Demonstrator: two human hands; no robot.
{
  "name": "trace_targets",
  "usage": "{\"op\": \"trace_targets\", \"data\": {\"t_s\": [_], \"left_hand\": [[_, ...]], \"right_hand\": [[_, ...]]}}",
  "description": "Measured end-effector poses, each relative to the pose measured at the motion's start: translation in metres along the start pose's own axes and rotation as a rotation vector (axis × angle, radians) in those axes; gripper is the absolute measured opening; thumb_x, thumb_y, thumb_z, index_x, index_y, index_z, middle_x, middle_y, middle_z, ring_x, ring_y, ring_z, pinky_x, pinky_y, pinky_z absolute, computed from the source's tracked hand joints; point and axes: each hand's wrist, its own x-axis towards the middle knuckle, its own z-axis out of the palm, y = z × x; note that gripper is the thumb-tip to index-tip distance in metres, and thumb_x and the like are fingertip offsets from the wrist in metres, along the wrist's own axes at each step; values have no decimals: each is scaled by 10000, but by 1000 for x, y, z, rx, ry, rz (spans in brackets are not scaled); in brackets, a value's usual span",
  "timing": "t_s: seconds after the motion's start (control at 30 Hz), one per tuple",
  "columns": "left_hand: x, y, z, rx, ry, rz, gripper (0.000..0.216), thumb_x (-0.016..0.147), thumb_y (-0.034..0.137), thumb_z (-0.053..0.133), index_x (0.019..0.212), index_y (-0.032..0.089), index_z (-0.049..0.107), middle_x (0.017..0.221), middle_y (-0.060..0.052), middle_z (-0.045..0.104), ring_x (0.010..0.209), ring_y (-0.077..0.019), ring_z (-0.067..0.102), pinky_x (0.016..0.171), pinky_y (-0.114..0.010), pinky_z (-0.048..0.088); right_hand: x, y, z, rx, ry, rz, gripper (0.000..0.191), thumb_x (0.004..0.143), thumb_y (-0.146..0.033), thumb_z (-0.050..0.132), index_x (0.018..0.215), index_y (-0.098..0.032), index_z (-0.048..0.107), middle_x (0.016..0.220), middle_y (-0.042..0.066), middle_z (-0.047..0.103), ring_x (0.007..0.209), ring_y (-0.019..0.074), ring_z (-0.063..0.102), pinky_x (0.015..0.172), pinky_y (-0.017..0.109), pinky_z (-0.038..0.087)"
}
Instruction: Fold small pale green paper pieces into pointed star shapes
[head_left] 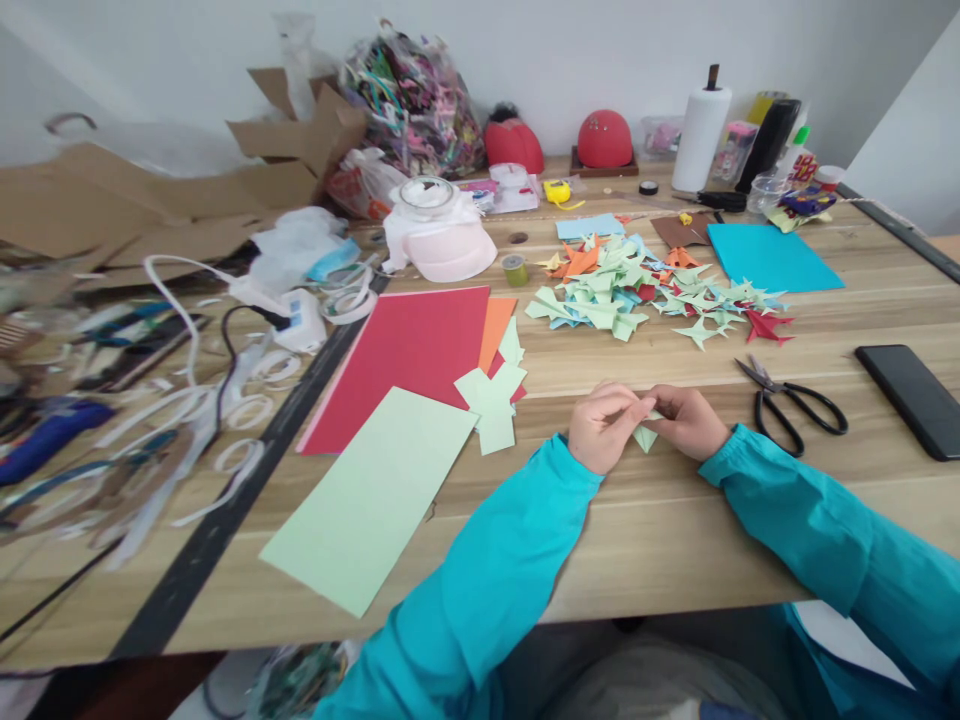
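Observation:
A small piece of folded light green paper (645,437) is pinched between my left hand (604,425) and my right hand (691,420), just above the wooden table. Fingers of both hands meet at its upper edge and hide much of it. Left of my hands lie light green paper pieces (496,410) cut in a cross-like shape, and a large light green sheet (371,500). Beyond the hands spreads a pile of folded paper shapes (611,290) in green, orange, blue and red. Black-handled scissors (787,400) rest to the right, blades slightly apart.
A black phone (911,400) lies at the far right. Red sheets (412,350) lie left of centre, and a blue sheet (776,257) is at the back right. Cables, white strips and a blue-handled tool (56,440) clutter the left. A white roll (700,138) stands behind.

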Motion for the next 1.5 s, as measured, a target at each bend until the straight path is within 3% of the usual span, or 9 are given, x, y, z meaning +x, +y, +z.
{"op": "trace_targets", "data": {"t_s": [0.13,0.23,0.37,0.57,0.73,0.83,0.97,1.13,1.5], "left_hand": [[-1,0,-4,-70,-11,-43,268,836,243,428,787,163,679,819,-75,626,816,-151,568,750,-302,447],[-1,-2,-4,-60,-36,-10,185,787,224,514,857,166,675,865,-85,627,850,-166,567,768,-311,452],[-1,-6,1,-12,7,36,121,719,200,602,797,163,687,799,-75,636,781,-156,576,729,-298,466],[-1,-7,2,-14,58,-14,96,725,223,600,734,178,684,670,-33,615,659,-123,557,641,-264,470],[0,-5,-1,-69,82,-70,168,785,229,519,831,173,671,847,-63,590,822,-141,560,733,-275,466],[-1,-9,2,-126,61,-122,217,727,209,586,932,166,642,930,-79,546,838,-154,553,667,-261,475],[-1,-16,6,-98,40,-151,160,678,144,612,832,152,657,799,-58,571,746,-144,549,612,-255,457],[0,-20,6,-32,96,-156,58,663,194,645,702,158,668,656,-26,570,622,-118,524,558,-248,428],[-1,-18,3,71,107,-17,102,704,256,620,718,176,682,643,-34,612,599,-115,548,554,-248,448]], "right_hand": [[2,1,-3,105,33,45,205,673,-341,635,722,-155,563,637,1,563,585,120,505,556,248,409],[3,1,-4,139,42,43,218,657,-352,652,709,-161,560,631,-1,565,600,126,520,562,248,416],[3,-2,-3,121,38,27,246,628,-369,677,683,-161,559,605,-5,562,601,134,527,560,251,423],[1,-3,0,-5,33,3,235,649,-372,659,665,-155,568,612,-2,567,601,127,514,559,248,421],[2,-3,-2,127,58,50,226,646,-356,663,680,-152,572,622,-4,580,577,116,521,551,250,424],[3,-5,-4,203,74,82,234,628,-360,681,684,-156,580,605,-7,587,555,116,525,532,249,426],[3,-6,-5,241,79,90,253,595,-370,709,672,-165,582,586,-11,587,532,116,519,492,242,419],[3,-5,-4,235,61,75,260,570,-357,732,655,-164,580,589,-21,566,548,107,502,506,233,404],[1,-5,-4,111,-11,46,276,617,-382,689,652,-152,541,566,-33,480,533,95,428,510,231,357]]}}
